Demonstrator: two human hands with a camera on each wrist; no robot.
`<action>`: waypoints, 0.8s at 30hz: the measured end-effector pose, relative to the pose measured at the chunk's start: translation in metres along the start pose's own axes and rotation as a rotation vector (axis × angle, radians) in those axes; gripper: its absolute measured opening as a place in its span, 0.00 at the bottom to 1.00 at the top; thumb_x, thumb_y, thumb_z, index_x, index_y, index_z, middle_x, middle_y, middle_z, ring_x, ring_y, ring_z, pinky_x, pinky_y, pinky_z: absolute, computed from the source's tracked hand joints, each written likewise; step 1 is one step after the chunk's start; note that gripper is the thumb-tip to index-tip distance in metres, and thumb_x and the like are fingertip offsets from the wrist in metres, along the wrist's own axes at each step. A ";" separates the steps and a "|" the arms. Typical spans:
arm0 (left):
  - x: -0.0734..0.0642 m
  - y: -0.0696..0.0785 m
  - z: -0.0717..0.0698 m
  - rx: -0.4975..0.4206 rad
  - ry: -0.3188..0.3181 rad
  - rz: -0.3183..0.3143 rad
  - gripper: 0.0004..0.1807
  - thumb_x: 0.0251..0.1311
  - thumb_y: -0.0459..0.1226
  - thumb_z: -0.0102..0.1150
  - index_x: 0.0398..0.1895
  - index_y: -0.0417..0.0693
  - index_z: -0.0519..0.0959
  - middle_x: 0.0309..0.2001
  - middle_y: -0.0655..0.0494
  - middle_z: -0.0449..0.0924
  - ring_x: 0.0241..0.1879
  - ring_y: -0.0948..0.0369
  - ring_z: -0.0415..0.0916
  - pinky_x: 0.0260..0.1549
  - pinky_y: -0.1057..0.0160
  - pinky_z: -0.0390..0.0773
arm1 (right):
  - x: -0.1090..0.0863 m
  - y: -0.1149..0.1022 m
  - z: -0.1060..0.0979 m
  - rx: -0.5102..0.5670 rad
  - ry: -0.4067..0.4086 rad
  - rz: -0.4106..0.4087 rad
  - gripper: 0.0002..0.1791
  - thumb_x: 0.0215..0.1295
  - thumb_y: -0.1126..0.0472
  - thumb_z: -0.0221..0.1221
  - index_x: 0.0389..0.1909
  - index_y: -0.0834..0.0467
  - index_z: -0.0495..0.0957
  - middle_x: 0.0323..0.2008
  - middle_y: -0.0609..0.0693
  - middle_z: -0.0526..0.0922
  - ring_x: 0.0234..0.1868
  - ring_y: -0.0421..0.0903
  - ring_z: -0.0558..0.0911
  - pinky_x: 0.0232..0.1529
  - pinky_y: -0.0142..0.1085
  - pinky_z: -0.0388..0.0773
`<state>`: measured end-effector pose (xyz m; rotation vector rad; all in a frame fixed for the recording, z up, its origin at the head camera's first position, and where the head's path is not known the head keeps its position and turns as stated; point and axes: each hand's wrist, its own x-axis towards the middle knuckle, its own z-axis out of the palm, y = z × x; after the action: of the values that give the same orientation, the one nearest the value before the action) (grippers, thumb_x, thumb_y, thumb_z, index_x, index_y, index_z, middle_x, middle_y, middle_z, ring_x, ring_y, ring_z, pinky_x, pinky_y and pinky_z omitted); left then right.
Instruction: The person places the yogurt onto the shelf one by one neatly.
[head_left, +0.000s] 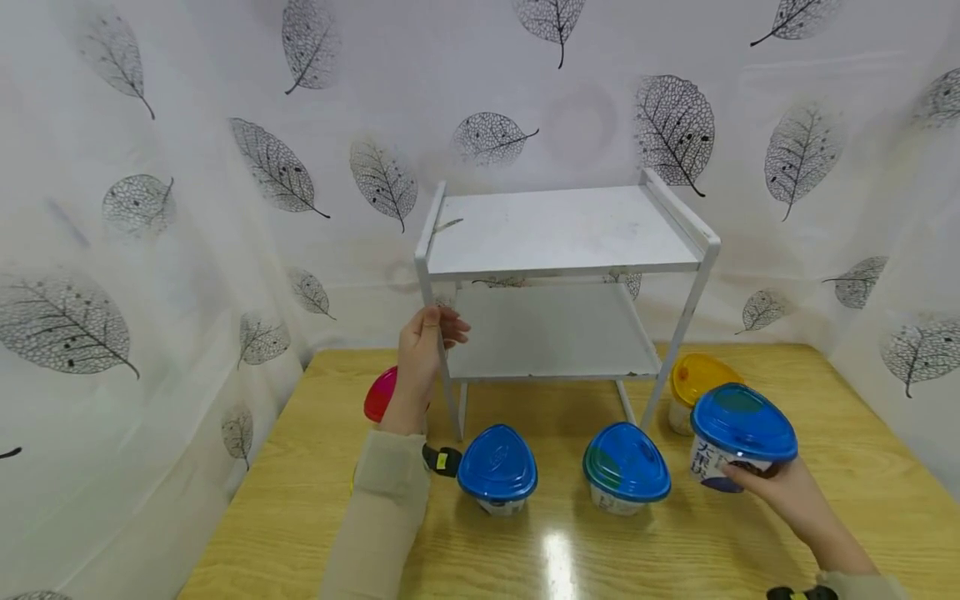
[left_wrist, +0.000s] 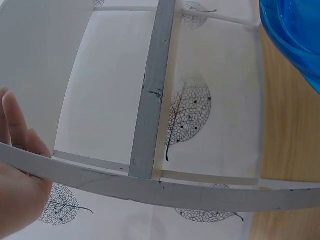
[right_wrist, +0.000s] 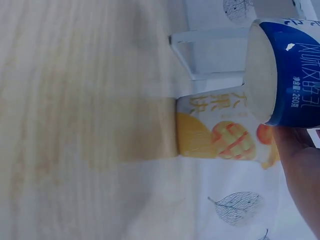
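My right hand (head_left: 801,504) grips a blue-lidded yogurt cup (head_left: 738,433) by its side, held above the table at the right; its white base and blue label show in the right wrist view. Just behind it stands a yellow-lidded yogurt cup (head_left: 701,379), with mango pictures on its wall. My left hand (head_left: 429,337) is at the left front post of a white two-tier rack (head_left: 562,321), fingers extended past the post. In the left wrist view the post (left_wrist: 100,182) crosses in front of that hand's palm, so contact there is partly hidden.
Two more blue-lidded cups, a left one (head_left: 497,467) and a right one (head_left: 626,471), stand before the rack. Left of it, my arm partly covers a red-lidded cup (head_left: 380,396). A leaf-patterned curtain (head_left: 225,208) closes off the back and sides of the wooden table (head_left: 285,492).
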<state>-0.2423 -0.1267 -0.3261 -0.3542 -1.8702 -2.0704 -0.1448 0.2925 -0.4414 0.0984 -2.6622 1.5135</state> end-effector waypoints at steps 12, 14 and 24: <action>0.000 0.001 0.000 0.008 0.000 0.004 0.21 0.67 0.44 0.34 0.34 0.37 0.72 0.26 0.60 0.79 0.25 0.62 0.76 0.33 0.59 0.71 | 0.001 -0.024 -0.005 0.044 0.032 -0.141 0.35 0.56 0.69 0.57 0.62 0.61 0.51 0.44 0.28 0.64 0.42 0.23 0.68 0.33 0.26 0.72; 0.001 0.001 0.000 0.010 0.000 0.008 0.20 0.67 0.43 0.34 0.34 0.36 0.72 0.26 0.60 0.79 0.24 0.62 0.76 0.33 0.58 0.71 | 0.001 -0.029 -0.005 0.049 0.042 -0.179 0.34 0.55 0.71 0.57 0.61 0.59 0.53 0.44 0.28 0.66 0.42 0.24 0.69 0.33 0.26 0.72; 0.001 0.001 0.000 0.035 0.000 0.015 0.22 0.67 0.44 0.34 0.35 0.35 0.73 0.26 0.57 0.79 0.24 0.62 0.76 0.34 0.51 0.71 | 0.006 -0.055 -0.007 0.039 0.081 -0.294 0.36 0.50 0.76 0.58 0.60 0.54 0.57 0.45 0.29 0.68 0.42 0.25 0.70 0.32 0.26 0.72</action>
<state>-0.2428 -0.1269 -0.3251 -0.3587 -1.8962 -2.0253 -0.1450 0.2702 -0.3900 0.4016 -2.4261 1.4410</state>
